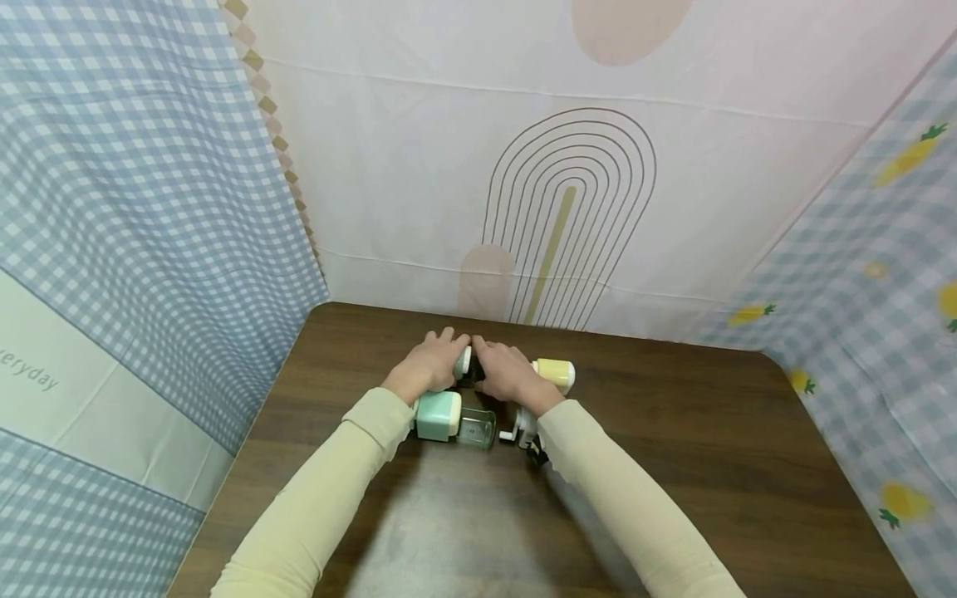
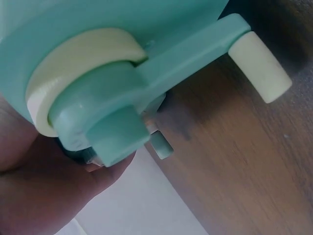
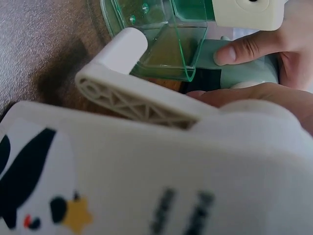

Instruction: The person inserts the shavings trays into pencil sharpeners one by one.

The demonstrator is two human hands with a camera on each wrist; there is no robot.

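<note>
My left hand (image 1: 434,363) grips a grey-green thing with a white part and a black end (image 3: 244,63); its thumb lies along the side in the right wrist view. My right hand (image 1: 508,374) holds the black end, fingers on the far side and thumb near. My hands mostly hide this thing, and I cannot tell its kind. Just in front of the left hand lies a mint-green crank pencil sharpener (image 1: 437,415) with a clear green drawer (image 1: 476,428) sticking out. Its crank handle (image 2: 190,58) shows large in the left wrist view.
A white crank sharpener (image 3: 117,166) with a cartoon print lies under my right wrist. To the right of the right hand is a yellow, white-ended container (image 1: 555,374). The brown wooden table (image 1: 695,432) ends at a white curtain (image 1: 396,166) behind and checked curtains at the sides.
</note>
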